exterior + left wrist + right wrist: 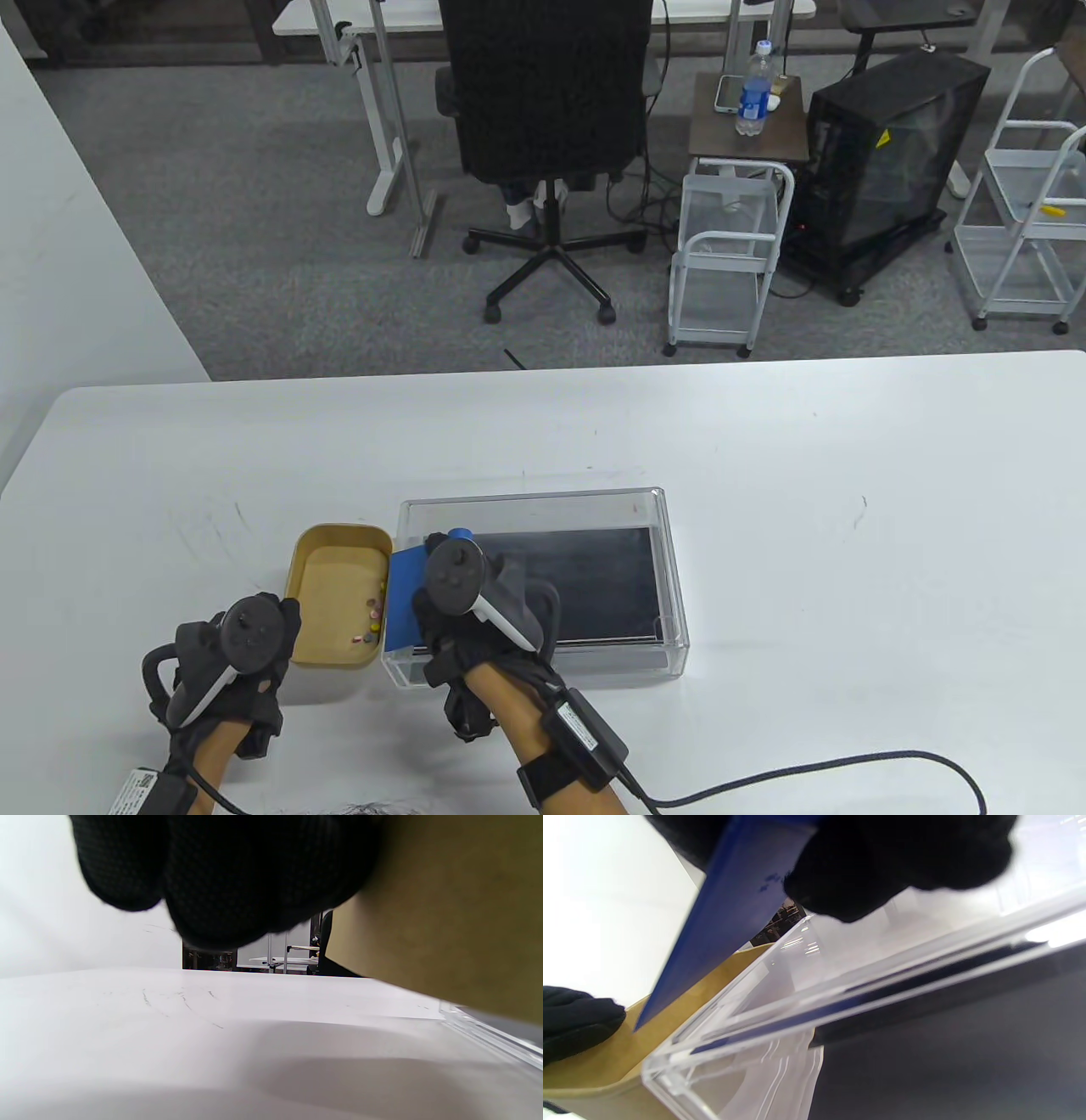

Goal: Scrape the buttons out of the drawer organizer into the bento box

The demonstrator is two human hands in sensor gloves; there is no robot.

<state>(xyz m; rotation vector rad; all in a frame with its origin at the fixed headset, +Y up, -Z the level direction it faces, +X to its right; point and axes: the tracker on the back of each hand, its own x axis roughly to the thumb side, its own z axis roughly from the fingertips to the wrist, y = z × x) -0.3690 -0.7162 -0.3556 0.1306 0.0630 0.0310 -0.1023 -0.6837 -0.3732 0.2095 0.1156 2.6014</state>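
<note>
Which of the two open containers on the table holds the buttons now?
The tan rounded bento box on the left holds the small coloured buttons; the clear plastic drawer organizer shows only its dark liner.

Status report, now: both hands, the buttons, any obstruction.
Right hand grips blue flat scraper at clear plastic drawer organizer's left end. Left hand holds tan rounded bento box. Small coloured buttons in box. No obstruction seen.

No readable text anywhere; the label on my left wrist cable (pixel 136 785) is too blurred.
</note>
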